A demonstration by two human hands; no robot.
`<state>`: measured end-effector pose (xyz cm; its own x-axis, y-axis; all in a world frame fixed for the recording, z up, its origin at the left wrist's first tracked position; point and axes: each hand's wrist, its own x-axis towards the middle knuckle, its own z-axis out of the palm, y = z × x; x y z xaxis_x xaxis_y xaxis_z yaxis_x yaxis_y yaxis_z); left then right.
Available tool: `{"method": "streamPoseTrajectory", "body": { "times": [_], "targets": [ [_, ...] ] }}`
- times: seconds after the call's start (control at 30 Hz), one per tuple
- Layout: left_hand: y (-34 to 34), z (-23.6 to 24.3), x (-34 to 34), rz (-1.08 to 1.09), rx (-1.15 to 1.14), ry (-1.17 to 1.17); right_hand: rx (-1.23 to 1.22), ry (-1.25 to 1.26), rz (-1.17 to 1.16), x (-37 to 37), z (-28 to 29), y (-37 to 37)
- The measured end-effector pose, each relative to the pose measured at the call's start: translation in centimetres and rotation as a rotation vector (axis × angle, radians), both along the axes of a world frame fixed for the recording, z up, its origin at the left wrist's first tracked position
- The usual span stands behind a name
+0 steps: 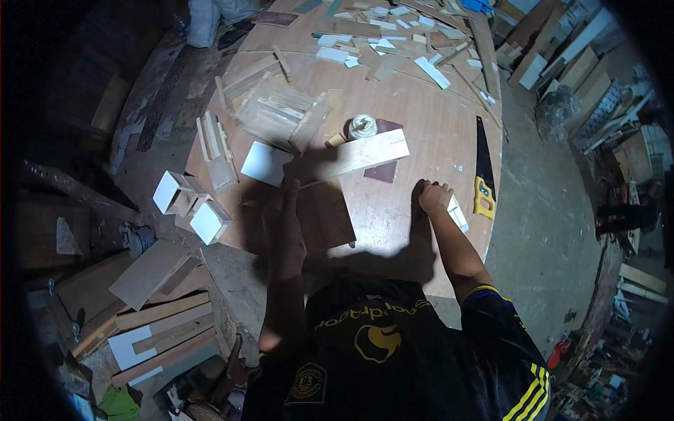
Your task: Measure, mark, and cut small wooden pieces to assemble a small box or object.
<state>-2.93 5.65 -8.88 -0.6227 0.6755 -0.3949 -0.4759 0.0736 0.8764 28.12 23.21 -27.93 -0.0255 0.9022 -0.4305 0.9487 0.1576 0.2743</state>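
My left hand point(284, 224) is closed at the near left end of a pale wooden board point(358, 156), its thumb along the edge. The board slants up to the right above the table. Below it lies a dark, shaded wooden panel point(330, 214), next to a white square piece point(265, 163). Over the table's right part, my right hand point(437, 197) has its fingers curled together; what they hold, if anything, is hidden. A small white piece point(457, 213) shows beside that wrist. Behind the board stand a jar of whitish stuff point(362, 126) and a small brown cylinder point(335, 140).
A handsaw point(484, 168) with a yellow handle lies along the table's right edge. Wooden frame assemblies point(281, 109) stand at the left, with white-faced box pieces point(191, 203) at the corner. Many offcuts point(393, 35) cover the far end. Boards point(165, 330) lean at lower left.
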Motion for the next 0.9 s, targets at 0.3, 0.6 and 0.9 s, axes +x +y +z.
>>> {"method": "streamPoseTrajectory", "body": {
  "times": [0.3, 0.6, 0.9],
  "targets": [
    [-0.3, -1.0, -0.9, 0.002, -0.035, 0.045, 0.060, 0.206, -0.071, -2.7, -0.7, -1.1],
    [-2.3, -4.3, 0.1, -0.058, -0.145, 0.438, -0.052, 1.144, -0.340, -3.2, 0.1, -6.9],
    [-2.9, -3.4, 2.4, -0.277, -0.123, 0.570, -0.176, 1.181, -0.474, 0.6, -2.4, -11.4]
  ]
}}
